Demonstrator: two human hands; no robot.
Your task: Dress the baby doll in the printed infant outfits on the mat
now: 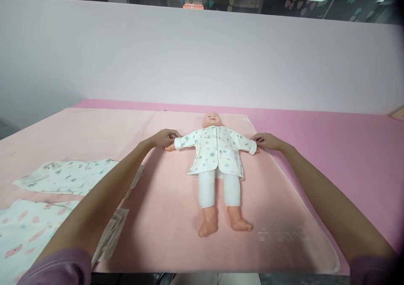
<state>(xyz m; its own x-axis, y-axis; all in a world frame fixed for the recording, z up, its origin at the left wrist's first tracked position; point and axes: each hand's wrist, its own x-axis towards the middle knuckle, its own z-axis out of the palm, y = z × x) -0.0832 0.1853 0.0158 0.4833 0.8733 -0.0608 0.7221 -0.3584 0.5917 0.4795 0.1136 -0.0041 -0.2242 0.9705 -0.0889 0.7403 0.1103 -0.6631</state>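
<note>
Purple sleeves (pixel 59 268) edge the foreground, with the left hand (pixel 164 138) and right hand (pixel 267 141) each pinching a cuff (pixel 177 143) of the supine baby doll's (pixel 211 120) printed jacket (pixel 208 148).

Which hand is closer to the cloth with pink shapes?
Left. The left hand is beyond the cloth, to its right; the right hand is farther over, across the doll.

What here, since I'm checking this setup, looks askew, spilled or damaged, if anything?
Nothing stands out; no spill or damage shows. The doll lies face up on the pink mat, its jacket closed in front, the left hand and right hand at its cuffs.
</note>
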